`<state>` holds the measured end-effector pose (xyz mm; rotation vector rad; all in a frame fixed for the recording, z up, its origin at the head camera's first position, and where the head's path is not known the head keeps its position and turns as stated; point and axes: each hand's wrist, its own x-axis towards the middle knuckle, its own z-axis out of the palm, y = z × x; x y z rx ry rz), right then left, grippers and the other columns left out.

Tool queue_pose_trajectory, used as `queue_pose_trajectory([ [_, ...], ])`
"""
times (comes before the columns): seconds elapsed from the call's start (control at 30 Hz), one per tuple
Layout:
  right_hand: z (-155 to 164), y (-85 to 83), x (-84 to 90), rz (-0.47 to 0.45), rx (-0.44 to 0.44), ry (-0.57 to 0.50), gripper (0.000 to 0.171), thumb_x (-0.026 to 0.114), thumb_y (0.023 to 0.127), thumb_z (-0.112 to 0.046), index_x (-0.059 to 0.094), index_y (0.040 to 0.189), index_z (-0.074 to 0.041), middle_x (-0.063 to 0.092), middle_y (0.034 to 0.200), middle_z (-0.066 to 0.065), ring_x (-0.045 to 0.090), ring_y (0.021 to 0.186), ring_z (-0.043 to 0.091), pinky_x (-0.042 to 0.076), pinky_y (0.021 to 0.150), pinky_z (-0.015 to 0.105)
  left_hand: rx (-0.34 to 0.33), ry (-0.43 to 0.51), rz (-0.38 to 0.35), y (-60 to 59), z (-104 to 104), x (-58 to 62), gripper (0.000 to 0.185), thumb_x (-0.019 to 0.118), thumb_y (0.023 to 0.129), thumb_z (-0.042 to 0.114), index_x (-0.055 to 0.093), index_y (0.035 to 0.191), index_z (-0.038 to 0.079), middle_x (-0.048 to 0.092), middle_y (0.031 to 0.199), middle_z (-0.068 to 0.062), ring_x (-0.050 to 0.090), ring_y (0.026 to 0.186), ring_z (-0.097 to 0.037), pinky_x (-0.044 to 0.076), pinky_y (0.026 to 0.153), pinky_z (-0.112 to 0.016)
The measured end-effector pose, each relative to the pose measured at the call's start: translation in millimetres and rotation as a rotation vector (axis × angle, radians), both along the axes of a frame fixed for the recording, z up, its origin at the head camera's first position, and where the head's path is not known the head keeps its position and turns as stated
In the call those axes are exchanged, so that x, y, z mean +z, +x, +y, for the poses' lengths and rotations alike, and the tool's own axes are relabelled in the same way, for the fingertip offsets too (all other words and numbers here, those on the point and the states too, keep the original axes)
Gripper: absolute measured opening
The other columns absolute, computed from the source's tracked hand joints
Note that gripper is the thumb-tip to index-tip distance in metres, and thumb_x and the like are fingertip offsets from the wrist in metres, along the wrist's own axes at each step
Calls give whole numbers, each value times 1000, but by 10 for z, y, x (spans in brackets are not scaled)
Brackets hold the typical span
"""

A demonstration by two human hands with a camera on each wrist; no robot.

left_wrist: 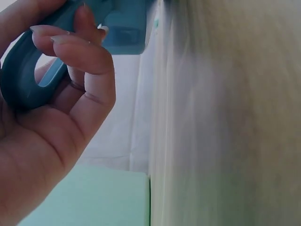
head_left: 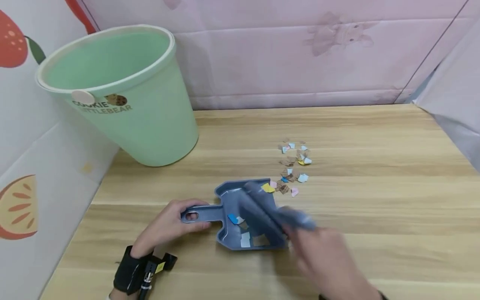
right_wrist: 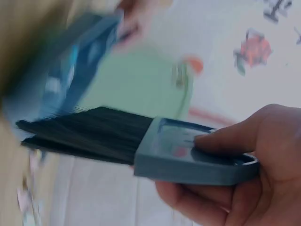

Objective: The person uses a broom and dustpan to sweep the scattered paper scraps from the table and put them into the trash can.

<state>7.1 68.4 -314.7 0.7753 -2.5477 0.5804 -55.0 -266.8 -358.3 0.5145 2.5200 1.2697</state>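
My left hand [head_left: 170, 223] grips the handle of a blue-grey dustpan [head_left: 230, 201] low over the wooden table. Its fingers curl round the looped handle in the left wrist view. Several paper scraps, blue, white and brown, lie in the pan, and a yellow scrap [head_left: 268, 188] is at its right lip. With my right hand [head_left: 324, 256] I hold a small hand brush [right_wrist: 178, 153], thumb on top and fingers beneath. Its dark bristles [right_wrist: 94, 127] point towards the pan. The brush is blurred in the head view and overlaps the pan, hiding part of its inside.
Loose paper scraps [head_left: 303, 178] in several colours trail back over the table [head_left: 375, 187] from the pan's right lip. A tall green bucket [head_left: 157, 112] stands at the back left. Printed sheeting [head_left: 262, 62] hangs behind the table.
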Motion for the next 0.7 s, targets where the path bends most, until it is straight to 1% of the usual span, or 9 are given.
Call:
queue_pose_trajectory([
  [0.07, 187, -90, 21, 70, -71, -50, 26, 44, 102, -23, 59, 107, -3, 61, 76, 6, 46, 47, 8, 36, 39, 23, 3, 6, -20, -22, 10, 0, 42, 77, 83, 31, 66, 117, 9, 66, 99, -2, 58, 82, -17, 46, 72, -27],
  [0.1, 281, -132, 30, 78, -113, -58, 25, 44, 102, -22, 60, 104, -2, 59, 72, 6, 45, 46, 10, 36, 38, 26, 7, 8, -26, -31, 13, 0, 42, 77, 83, 31, 66, 116, 9, 66, 99, -2, 57, 82, -17, 45, 72, -27],
  [0.2, 505, -234, 55, 1, -261, 8, 8, 59, 92, -10, 57, 94, -3, 47, 57, 1, 39, 42, 14, 30, 35, 32, 24, 9, -33, -40, 8, -4, 39, 77, 83, 31, 67, 115, 10, 65, 97, -1, 56, 82, -18, 44, 72, -27],
  [0.3, 618, -268, 51, -122, -367, 104, 12, 62, 87, -4, 56, 98, -4, 35, 48, -3, 34, 39, 18, 26, 34, 32, 38, -1, -35, -39, -7, -16, 37, 78, 82, 32, 67, 113, 14, 64, 95, 0, 55, 81, -18, 43, 71, -27],
  [0.37, 615, -254, 48, -214, -397, 158, 20, 59, 87, -4, 55, 106, -6, 39, 48, -2, 37, 39, 21, 27, 34, 33, 49, -3, -40, -38, -16, -25, 37, 78, 82, 32, 67, 113, 15, 64, 94, 1, 55, 81, -19, 44, 71, -27],
  [0.5, 442, -199, -4, -244, -341, 237, 34, 63, 82, 0, 55, 115, -6, 40, 48, -2, 37, 39, 18, 28, 34, 31, 58, 9, -49, -31, -25, -37, 37, 78, 82, 31, 67, 113, 13, 64, 95, 0, 55, 82, -19, 44, 71, -27],
  [0.6, 288, -151, -79, -155, -218, 251, 44, 71, 73, 4, 57, 114, -7, 41, 50, -6, 34, 41, 10, 28, 36, 27, 47, 23, -55, -25, -14, -27, 38, 78, 83, 29, 66, 114, 10, 65, 98, -2, 56, 83, -20, 44, 73, -27],
  [0.67, 226, -118, -111, -137, -148, 235, 49, 73, 71, 4, 58, 115, -12, 41, 52, -10, 32, 43, 6, 27, 38, 24, 48, 30, -62, -21, -1, -20, 39, 78, 82, 29, 66, 115, 10, 66, 100, -3, 56, 84, -20, 45, 73, -28],
  [0.7, 215, -107, -126, -114, -113, 206, 45, 74, 72, 1, 60, 113, -13, 40, 52, -11, 31, 44, 4, 27, 39, 23, 49, 30, -61, -22, 6, -17, 40, 78, 82, 28, 66, 115, 10, 66, 100, -3, 57, 85, -20, 45, 74, -28],
])
